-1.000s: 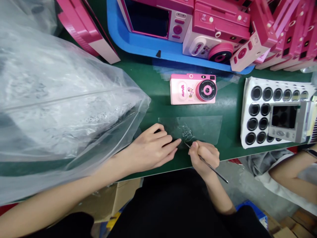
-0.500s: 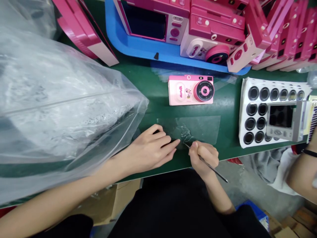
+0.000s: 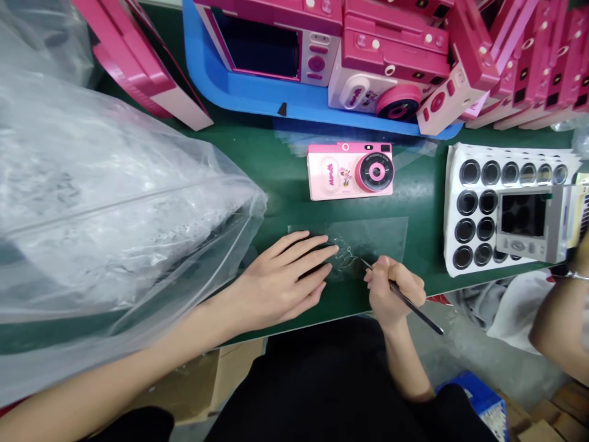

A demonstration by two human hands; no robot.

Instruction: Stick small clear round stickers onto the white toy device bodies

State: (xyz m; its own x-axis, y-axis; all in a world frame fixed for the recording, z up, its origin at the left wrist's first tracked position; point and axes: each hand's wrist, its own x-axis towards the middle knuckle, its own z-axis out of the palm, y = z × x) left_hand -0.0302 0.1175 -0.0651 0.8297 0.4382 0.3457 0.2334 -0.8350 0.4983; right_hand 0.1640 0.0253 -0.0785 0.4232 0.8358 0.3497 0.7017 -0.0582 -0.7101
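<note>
My left hand lies palm down with its fingers spread, the fingertips at the left part of a clear plastic sheet on the green table. Held like a pen in my right hand are slim dark metal tweezers. Their tip touches or hovers just over a cluster of small transparent pieces on the sheet; their exact shape is too faint to tell. Just beyond the sheet lies a pink toy camera, its round lens facing up.
A blue tray with several pink cameras stands at the back. To the left bulges a large clear plastic bag. White sheets of round black stickers lie right, a grey-framed screen device on them. Another person's arm is at far right.
My left fingers have spread out and moved up onto the sheet. My right hand has shifted right with the tweezers. The other person's arm has moved slightly.
</note>
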